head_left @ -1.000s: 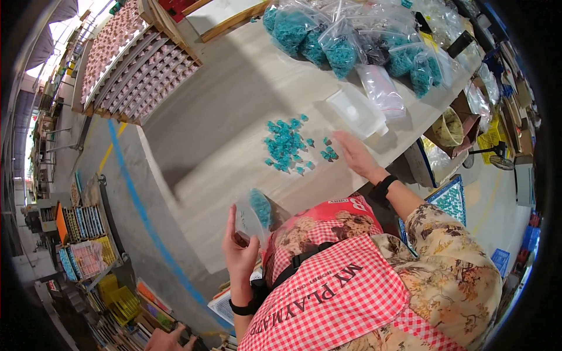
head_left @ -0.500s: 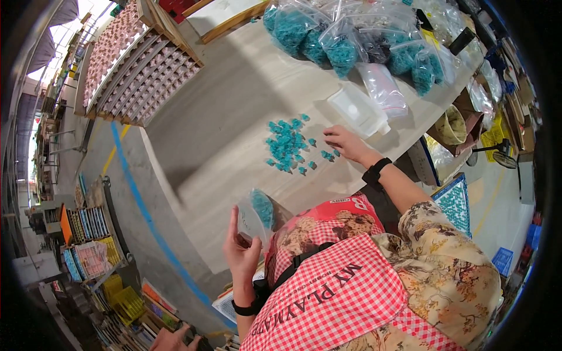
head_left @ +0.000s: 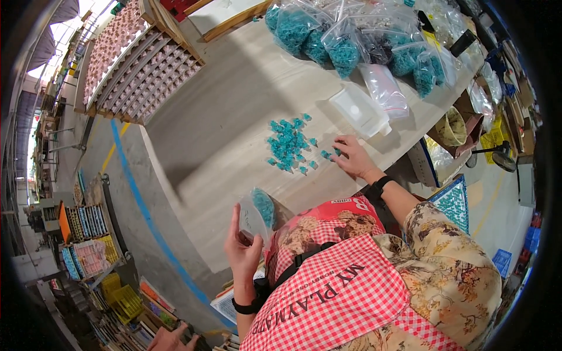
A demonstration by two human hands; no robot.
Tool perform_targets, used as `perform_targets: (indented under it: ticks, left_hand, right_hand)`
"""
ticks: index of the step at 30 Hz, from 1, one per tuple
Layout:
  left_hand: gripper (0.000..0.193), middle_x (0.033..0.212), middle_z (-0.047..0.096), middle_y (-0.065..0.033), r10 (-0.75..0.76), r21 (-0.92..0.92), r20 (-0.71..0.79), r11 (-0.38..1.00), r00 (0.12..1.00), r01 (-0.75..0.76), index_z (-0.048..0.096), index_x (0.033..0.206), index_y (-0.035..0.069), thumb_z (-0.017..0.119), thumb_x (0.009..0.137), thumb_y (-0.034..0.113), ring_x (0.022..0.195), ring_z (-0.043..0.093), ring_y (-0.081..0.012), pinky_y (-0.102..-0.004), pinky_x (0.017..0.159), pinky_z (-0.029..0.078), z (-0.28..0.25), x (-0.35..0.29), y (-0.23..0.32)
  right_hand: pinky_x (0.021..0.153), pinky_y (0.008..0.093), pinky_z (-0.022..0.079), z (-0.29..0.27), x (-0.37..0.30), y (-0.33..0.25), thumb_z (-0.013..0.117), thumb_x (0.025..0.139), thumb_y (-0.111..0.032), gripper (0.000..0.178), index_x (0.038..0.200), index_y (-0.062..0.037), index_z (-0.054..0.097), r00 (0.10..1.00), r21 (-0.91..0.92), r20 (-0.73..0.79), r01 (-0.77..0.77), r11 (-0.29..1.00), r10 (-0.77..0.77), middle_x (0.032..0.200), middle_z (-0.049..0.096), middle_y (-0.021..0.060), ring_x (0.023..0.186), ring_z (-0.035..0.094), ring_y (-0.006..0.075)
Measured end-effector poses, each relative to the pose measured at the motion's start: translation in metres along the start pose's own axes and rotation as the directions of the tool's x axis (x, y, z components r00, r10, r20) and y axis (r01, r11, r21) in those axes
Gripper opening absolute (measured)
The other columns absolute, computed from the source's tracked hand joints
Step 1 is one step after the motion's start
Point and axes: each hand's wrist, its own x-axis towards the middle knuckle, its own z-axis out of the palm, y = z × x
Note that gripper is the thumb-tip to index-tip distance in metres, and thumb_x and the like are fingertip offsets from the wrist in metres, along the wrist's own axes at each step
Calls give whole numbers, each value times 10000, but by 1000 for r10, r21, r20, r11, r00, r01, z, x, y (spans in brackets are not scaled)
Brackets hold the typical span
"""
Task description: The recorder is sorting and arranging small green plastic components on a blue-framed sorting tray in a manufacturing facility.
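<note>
Here, by the near edge of the table (head_left: 316, 186), right hand (head_left: 355, 159) curls over teal pieces (head_left: 326, 154), left hand (head_left: 242, 250) beside a bag (head_left: 263, 207); I can't tell either grip.

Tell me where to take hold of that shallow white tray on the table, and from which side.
Probably best to pinch the shallow white tray by its near rim, coming from the side facing the right hand. It lies flat, so its edge looks easiest to grip, and a clear plastic bag lies close along its far right side.
</note>
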Motion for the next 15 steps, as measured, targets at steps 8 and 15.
perform_targets:
  ticks: [8, 15]
  left_hand:
    - [786, 1444, 422, -142, -14, 11, 6, 1000, 1000, 14, 325, 1436, -13, 521, 680, -103, 580, 541, -42, -212, 528, 473, -1, -2, -5]
    - [792, 1450, 414, -142, -16, -7, -14, 1000, 1000, 16, 322, 1435, -18, 527, 675, -106, 585, 545, -39, -216, 536, 476, -1, -3, -6]
  right_hand:
    - [850, 378, 491, 12, -6, 7, 725, 716, -121, 320, 1007, -45, 613, 998, -97, -67, 0, 995, -7, 1144, 551, 117, 1067, 525, 324]
    - [947, 385, 446, 17, 17, -13, 671, 743, -82, 403, 1138, -75, 591, 999, -50, -22, 33, 998, -34, 1233, 531, 127, 1153, 498, 319]
